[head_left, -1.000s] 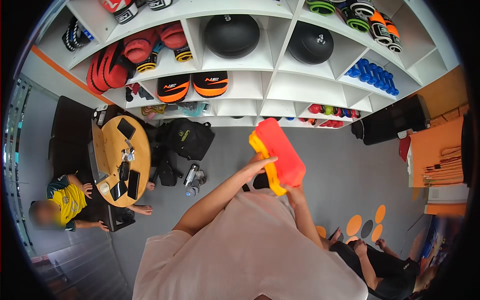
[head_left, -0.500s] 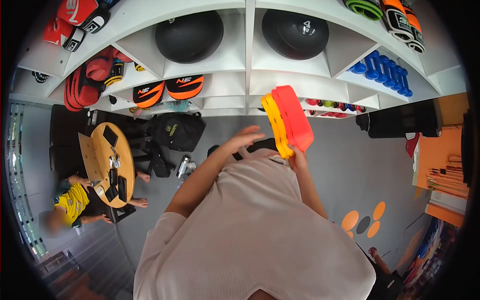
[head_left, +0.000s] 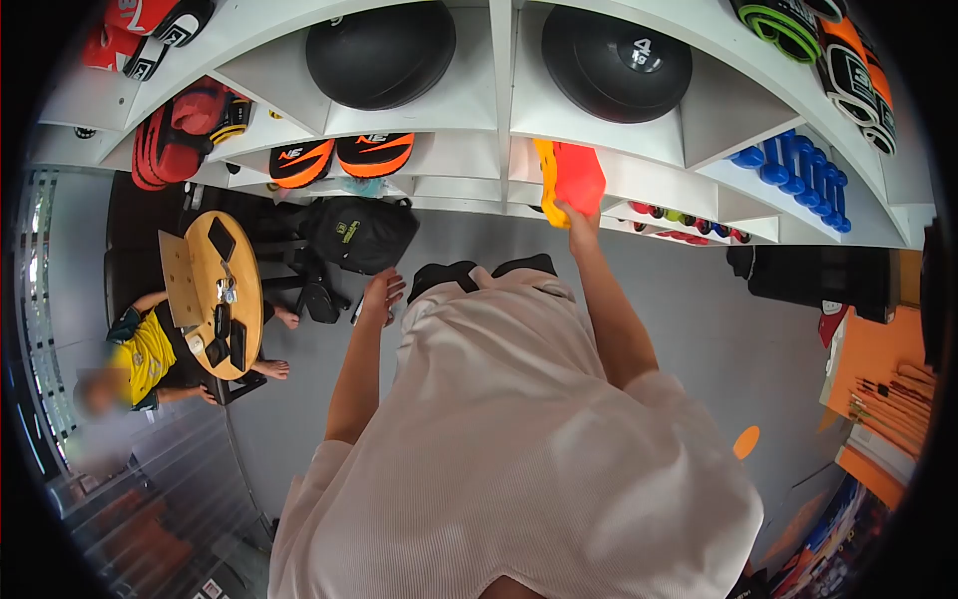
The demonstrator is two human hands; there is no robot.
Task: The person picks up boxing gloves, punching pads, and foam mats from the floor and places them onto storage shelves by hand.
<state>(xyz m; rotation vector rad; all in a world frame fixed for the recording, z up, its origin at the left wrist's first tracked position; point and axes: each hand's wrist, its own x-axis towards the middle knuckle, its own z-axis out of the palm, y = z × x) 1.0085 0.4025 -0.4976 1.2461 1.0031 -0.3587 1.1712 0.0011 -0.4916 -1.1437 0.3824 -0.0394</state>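
Observation:
My right hand (head_left: 580, 222) grips the near end of a stack of flat, thick-edged pieces, a red piece (head_left: 580, 178) on the right and yellow pieces (head_left: 548, 185) on the left. The far end of this stack reaches into a shelf compartment under the black ball marked 4 kg (head_left: 617, 70). Down at my left side, my left hand (head_left: 381, 296) hangs with its fingers loosely apart and nothing in it. A black backpack (head_left: 361, 235) on the floor is the nearest thing to that hand.
The white shelf unit (head_left: 504, 90) spans the front, holding another black ball (head_left: 379, 55), orange-black pads (head_left: 375, 153), red gloves (head_left: 200, 106) and blue dumbbells (head_left: 796, 175). A person (head_left: 150, 354) sits at a round wooden table (head_left: 242, 290) on the left. A black case (head_left: 818, 283) stands at right.
My right hand has carried the red and yellow stack forward into the shelf. My left hand has dropped away leftward from in front of my body. I am closer to the shelves.

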